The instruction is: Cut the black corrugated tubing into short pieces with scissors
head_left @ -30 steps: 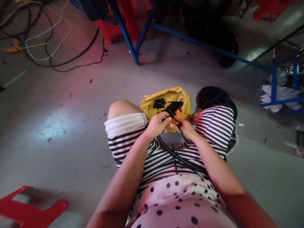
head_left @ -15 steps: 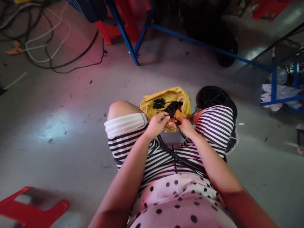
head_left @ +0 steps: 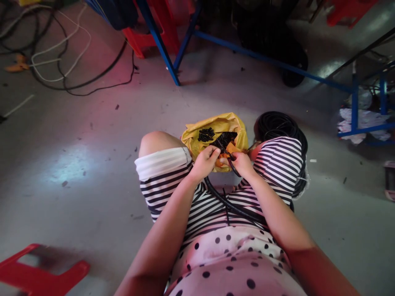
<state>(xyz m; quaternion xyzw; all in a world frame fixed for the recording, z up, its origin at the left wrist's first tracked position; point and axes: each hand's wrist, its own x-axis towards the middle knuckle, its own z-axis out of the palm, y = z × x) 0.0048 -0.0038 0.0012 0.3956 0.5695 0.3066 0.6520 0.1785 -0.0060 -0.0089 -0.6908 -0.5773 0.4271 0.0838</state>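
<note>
A grey concrete floor [head_left: 77, 172] fills most of the view, with a blue metal frame [head_left: 247, 51] standing at the far side, loose cables [head_left: 61, 61] trailing at the far left and a red plastic stool [head_left: 40, 271] at the near left. The person sits low, knees apart in striped shorts [head_left: 216, 201]. Just behind the right knee lies a large coil of black corrugated tubing [head_left: 284, 131], and one run of that black tube [head_left: 228, 203] crosses the lap up to the hands. Between the knees a yellow plastic bag [head_left: 216, 127] sits open on the floor, holding two heaps of small black connector pieces [head_left: 216, 137]; their number cannot be told. The left hand [head_left: 205, 162] has its fingers curled and pressed together at the tube's end, seemingly pinching a small piece there, though the piece itself is hidden. The right hand [head_left: 242, 162] is closed around the tube just beside it. Judging by the full coil and the stocked bag, fitting this end seems in progress and much tubing looks still unworked.
</note>
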